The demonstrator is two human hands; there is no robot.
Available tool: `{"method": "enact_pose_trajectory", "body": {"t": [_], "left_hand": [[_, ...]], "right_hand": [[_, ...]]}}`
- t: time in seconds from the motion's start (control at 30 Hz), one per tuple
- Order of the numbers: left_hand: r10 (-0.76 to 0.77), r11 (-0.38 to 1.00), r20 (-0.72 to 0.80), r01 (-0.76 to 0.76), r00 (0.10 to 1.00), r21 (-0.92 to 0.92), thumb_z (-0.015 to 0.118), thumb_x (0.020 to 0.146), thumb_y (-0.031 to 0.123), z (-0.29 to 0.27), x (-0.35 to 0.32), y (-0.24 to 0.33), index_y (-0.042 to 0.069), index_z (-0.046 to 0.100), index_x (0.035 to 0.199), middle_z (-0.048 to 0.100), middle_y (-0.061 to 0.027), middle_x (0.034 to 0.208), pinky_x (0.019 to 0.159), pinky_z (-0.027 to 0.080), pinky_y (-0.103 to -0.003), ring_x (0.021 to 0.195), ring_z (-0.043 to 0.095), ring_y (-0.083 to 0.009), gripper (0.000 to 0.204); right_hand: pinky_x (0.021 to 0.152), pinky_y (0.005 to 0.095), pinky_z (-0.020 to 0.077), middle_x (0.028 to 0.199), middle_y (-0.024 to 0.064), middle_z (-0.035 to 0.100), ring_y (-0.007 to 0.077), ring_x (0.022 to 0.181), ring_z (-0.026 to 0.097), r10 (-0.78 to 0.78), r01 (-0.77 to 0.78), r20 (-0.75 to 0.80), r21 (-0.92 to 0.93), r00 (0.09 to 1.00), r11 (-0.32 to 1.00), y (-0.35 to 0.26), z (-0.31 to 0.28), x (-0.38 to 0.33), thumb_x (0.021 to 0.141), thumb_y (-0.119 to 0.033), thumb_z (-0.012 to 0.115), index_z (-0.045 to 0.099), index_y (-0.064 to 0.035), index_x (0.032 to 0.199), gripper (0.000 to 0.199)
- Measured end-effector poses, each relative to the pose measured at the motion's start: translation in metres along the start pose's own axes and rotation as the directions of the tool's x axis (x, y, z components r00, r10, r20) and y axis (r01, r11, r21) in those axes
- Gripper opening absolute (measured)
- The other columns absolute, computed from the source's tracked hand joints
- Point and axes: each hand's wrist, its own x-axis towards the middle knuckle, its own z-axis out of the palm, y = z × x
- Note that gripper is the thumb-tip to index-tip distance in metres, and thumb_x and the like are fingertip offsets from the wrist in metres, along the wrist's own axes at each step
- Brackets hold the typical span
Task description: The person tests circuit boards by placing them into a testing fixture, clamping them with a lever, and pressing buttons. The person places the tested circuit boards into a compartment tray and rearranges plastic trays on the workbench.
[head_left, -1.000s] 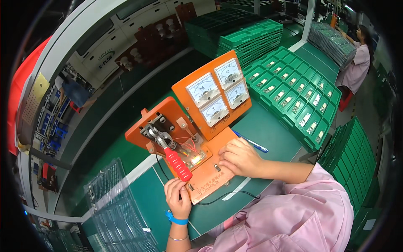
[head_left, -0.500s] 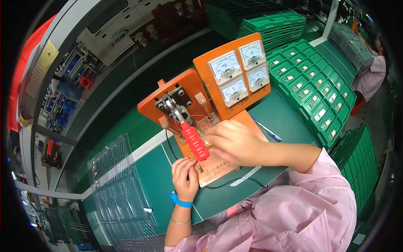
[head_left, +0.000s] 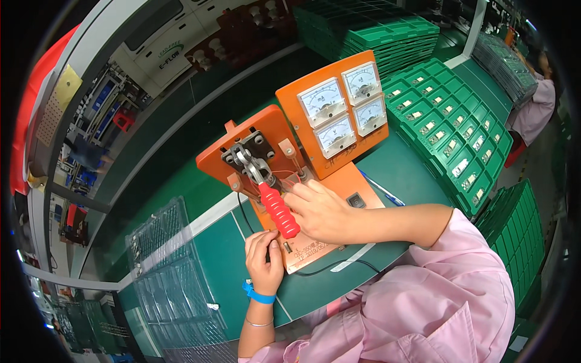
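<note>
The orange test fixture stands on the green tabletop, its clamp's red handle slanting down toward the person. That handle and the right hand block the view of the spot beneath the clamp. The right hand's fingers bend inward just beside the handle; their tips are hidden, so I cannot tell whether they pinch anything. The left hand rests at the base's near left corner, fingers curled and pressed together, and whether they grip something is unclear. Behind rises a meter panel with four dials; a black switch sits near the right wrist, and a blue pen lies beyond it. To the right, a green compartment tray carries small boards, with stacked green trays farther back. Clear plastic trays lie to the left, and a black cable runs along the near side
</note>
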Motion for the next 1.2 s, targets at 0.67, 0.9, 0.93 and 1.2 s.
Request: {"method": "enact_pose_trajectory", "body": {"t": [0.67, 0.9, 0.93, 1.2], "left_hand": [[0.230, 0.966, -0.073, -0.219, 0.970, 0.134, 0.060, 0.070, -0.008, 0.005, 0.040, 0.002, 0.001, 0.064, 0.092, 0.060, -0.0123, 0.109, 0.087, 0.048, -0.038, 0.105, 0.055, -0.0320, 0.024], [0.308, 0.931, -0.119, -0.273, 0.944, 0.241, 0.059, 0.069, -0.009, 0.009, 0.035, 0.011, 0.002, 0.064, 0.092, 0.060, -0.0120, 0.110, 0.088, 0.048, -0.039, 0.107, 0.055, -0.0331, 0.026], [0.328, 0.920, -0.103, -0.292, 0.939, 0.262, 0.059, 0.069, -0.009, 0.009, 0.034, 0.011, 0.002, 0.064, 0.093, 0.060, -0.0120, 0.110, 0.088, 0.048, -0.039, 0.107, 0.055, -0.0332, 0.026], [0.270, 0.951, -0.119, -0.246, 0.955, 0.189, 0.060, 0.070, -0.008, 0.012, 0.033, 0.000, 0.002, 0.063, 0.093, 0.059, -0.0121, 0.113, 0.090, 0.047, -0.040, 0.109, 0.054, -0.0337, 0.025]], "right_hand": [[0.077, 0.0326, 0.0417, 0.100, 0.0090, 0.060, 0.0235, 0.082, 0.052, 0.396, -0.330, -0.142, 0.345, 0.907, 0.879, -0.003, -0.020, -0.059, 0.076, -0.003, 0.064, 0.066, -0.0031, 0.099, 0.023], [0.079, 0.0325, 0.0426, 0.100, 0.0084, 0.061, 0.0233, 0.083, 0.052, 0.390, -0.323, -0.145, 0.345, 0.909, 0.881, -0.004, -0.019, -0.059, 0.076, -0.002, 0.064, 0.066, -0.0032, 0.097, 0.021], [0.079, 0.0325, 0.0427, 0.100, 0.0083, 0.061, 0.0233, 0.083, 0.052, 0.389, -0.322, -0.145, 0.344, 0.910, 0.882, -0.004, -0.019, -0.058, 0.077, -0.002, 0.063, 0.066, -0.0032, 0.097, 0.021], [0.078, 0.0320, 0.0425, 0.100, 0.0083, 0.062, 0.0225, 0.083, 0.053, 0.382, -0.315, -0.137, 0.352, 0.914, 0.881, -0.005, -0.018, -0.058, 0.075, -0.001, 0.064, 0.067, -0.0027, 0.096, 0.021]]}}
